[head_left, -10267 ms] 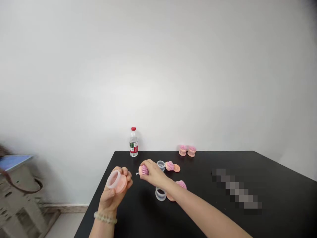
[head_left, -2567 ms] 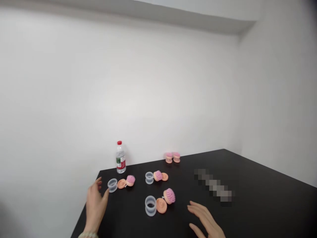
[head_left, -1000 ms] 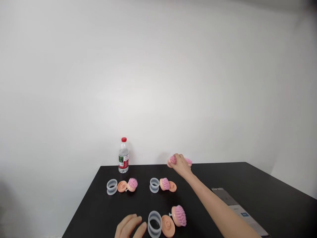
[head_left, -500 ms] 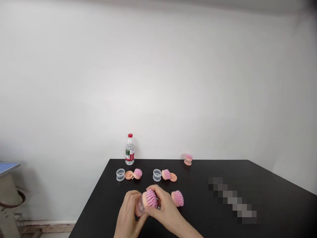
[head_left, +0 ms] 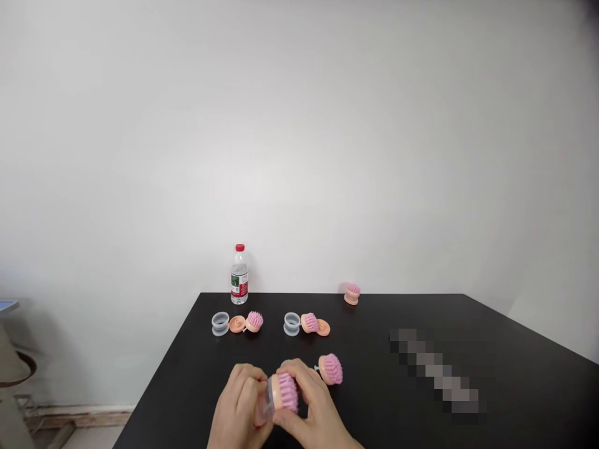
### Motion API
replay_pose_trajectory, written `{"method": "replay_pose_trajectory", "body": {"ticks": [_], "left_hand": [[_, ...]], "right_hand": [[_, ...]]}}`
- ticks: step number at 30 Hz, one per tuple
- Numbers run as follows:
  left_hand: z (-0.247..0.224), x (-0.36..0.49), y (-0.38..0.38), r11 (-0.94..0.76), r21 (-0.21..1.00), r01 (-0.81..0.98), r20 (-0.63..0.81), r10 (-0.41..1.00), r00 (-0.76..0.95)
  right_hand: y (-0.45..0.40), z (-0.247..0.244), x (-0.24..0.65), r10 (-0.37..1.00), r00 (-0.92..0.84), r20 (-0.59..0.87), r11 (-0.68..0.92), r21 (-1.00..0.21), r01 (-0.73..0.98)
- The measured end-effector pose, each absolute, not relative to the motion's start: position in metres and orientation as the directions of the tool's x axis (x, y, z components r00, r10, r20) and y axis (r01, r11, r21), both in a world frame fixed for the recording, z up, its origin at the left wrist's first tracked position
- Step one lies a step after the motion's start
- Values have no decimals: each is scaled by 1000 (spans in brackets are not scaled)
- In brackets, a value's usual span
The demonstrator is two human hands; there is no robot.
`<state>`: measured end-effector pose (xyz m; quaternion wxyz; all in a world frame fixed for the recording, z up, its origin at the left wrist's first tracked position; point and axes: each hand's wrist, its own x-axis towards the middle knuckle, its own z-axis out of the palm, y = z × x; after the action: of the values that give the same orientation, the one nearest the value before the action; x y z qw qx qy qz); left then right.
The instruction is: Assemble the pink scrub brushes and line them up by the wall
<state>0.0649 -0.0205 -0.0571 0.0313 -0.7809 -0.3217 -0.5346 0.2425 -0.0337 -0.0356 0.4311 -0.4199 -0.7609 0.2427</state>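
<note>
Near the front of the table, both hands hold a round palm scrubbing brush (head_left: 286, 393) with pink bristles, tilted so the bristles face right. My left hand (head_left: 238, 399) is wrapped round its translucent body (head_left: 267, 402) and the far end. My right hand (head_left: 311, 399) grips the peach rim and bristle side between thumb and fingers. Just beyond my right hand a loose brush head (head_left: 330, 369) lies on its side with a pale stem pointing left. Fingers cover part of the held brush, so how its parts join is hard to see.
On the black table (head_left: 374, 399) lie two translucent rings (head_left: 220, 323), two peach caps (head_left: 237, 323) and two brush heads (head_left: 254, 321). A whole brush (head_left: 352, 294) and a water bottle (head_left: 239, 274) stand by the wall. A pixelated strip (head_left: 435, 371) lies right.
The view has shifted slightly, moving the table items up and left in the picture. Both hands keep hold of the brush, which has turned a little; the loose head's stem now shows.
</note>
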Motion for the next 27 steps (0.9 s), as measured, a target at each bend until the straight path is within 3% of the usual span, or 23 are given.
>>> {"method": "replay_pose_trajectory", "body": {"ticks": [3,8,12,15,18,23,27], "left_hand": [[-51,63,-23,-769,348,537,813,533,236],[-38,61,-29,-696,511,504,664,692,284],[-37,61,-31,-656,582,480,651,730,208],[-41,60,-29,-708,488,510,706,664,246],[-42,59,-30,-773,382,506,771,569,285],[-35,60,-35,-689,548,475,663,704,256],[-33,60,-36,-655,602,456,612,746,263]], "right_hand": [[-37,-29,243,836,-302,459,549,-703,451],[-38,-23,251,647,-473,598,755,-588,289],[-32,-40,253,805,-353,477,584,-743,328],[-30,-48,250,883,-267,386,459,-828,322],[-33,-41,247,876,-263,403,478,-796,372],[-40,-28,253,779,-356,516,623,-703,343],[-37,-35,256,880,-270,390,469,-800,375]]}}
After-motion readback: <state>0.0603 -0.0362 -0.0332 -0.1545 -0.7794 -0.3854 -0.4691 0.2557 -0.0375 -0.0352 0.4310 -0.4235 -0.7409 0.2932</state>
